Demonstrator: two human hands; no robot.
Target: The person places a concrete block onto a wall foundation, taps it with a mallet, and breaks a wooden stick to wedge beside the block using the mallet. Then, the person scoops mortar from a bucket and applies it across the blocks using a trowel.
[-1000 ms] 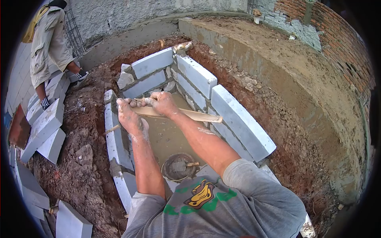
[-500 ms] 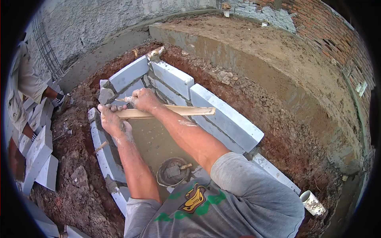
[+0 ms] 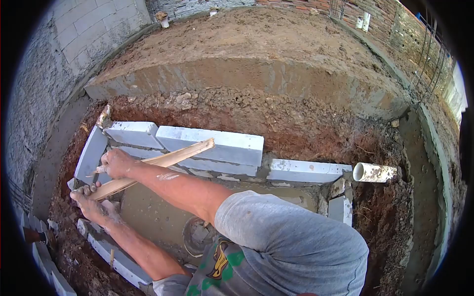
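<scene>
A long pale wooden strip point(image 3: 170, 159) slants across the corner of a low wall of white blocks point(image 3: 212, 143). My left hand point(image 3: 93, 204) is closed around the strip's near-left end, its fingers smeared with mortar. Just above it my right hand point(image 3: 117, 164) is curled in a fist beside the strip, with a small thin pale thing poking out on its left side; what it is I cannot make out. Under my forearms lies a wet grey floor point(image 3: 148, 207). A round mortar bucket point(image 3: 190, 237) sits there, partly hidden by my arm and shirt.
A white pipe point(image 3: 375, 172) sticks out at the right of the blockwork. Behind rises an earth bank with a mortared face point(image 3: 237, 74). Loose blocks point(image 3: 42, 251) and part of another person's leg point(image 3: 32, 236) are at the lower left.
My view has swung to the right, so the blockwork, hands and strip appear further left. The pipe and right end of the blockwork show more fully. Both hands keep their closed shape.
</scene>
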